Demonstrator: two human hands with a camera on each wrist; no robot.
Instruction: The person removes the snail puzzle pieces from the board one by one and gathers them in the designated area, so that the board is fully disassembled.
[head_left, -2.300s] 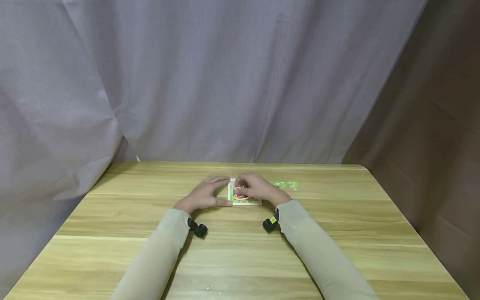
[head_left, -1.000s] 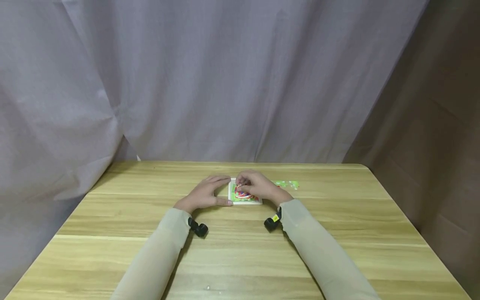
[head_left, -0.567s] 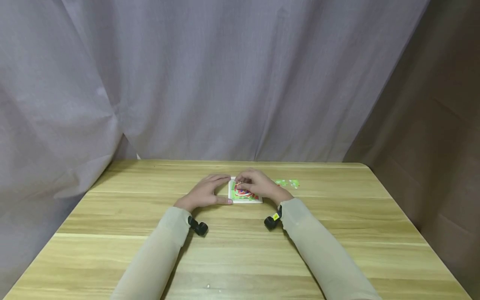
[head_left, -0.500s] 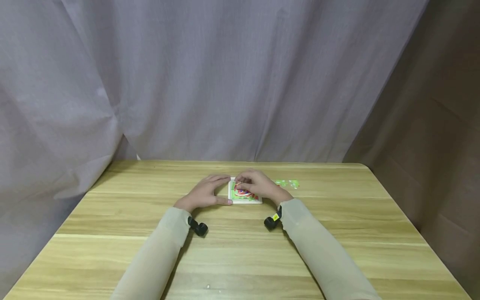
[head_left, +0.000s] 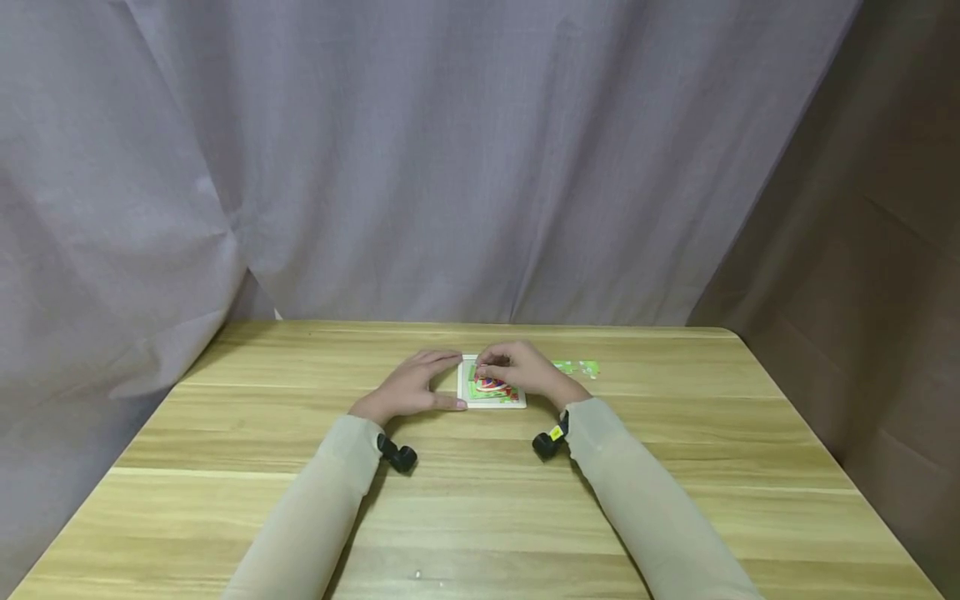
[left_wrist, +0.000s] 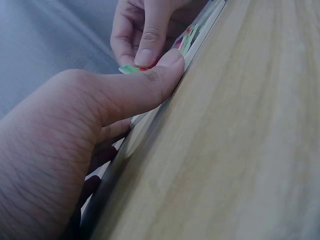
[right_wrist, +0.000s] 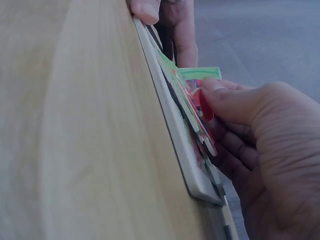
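A small jigsaw puzzle in a white-rimmed tray (head_left: 491, 407) lies on the table, its pieces printed in green, red and blue. My left hand (head_left: 408, 386) rests along the tray's left side, fingers fairly straight, with the thumb at the near corner and fingertips at the far corner. Over the tray, my right hand (head_left: 521, 367) pinches a green-and-red puzzle piece (right_wrist: 200, 74) between thumb and fingers. In the right wrist view, several puzzle pieces (right_wrist: 187, 102) stand tilted up out of the tray beneath it. The right hand hides the tray's far right part from the head view.
More green puzzle pieces (head_left: 581, 367) lie on the wooden table (head_left: 465, 500) just right of the tray, partly behind the right hand. A grey curtain (head_left: 420, 167) hangs behind the table's far edge, and a brown one (head_left: 862, 292) at the right.
My right hand has shifted slightly right. The puzzle pieces in the tray have moved right with it and sit askew, baring a grey strip at the tray's left. The left hand stays in place.
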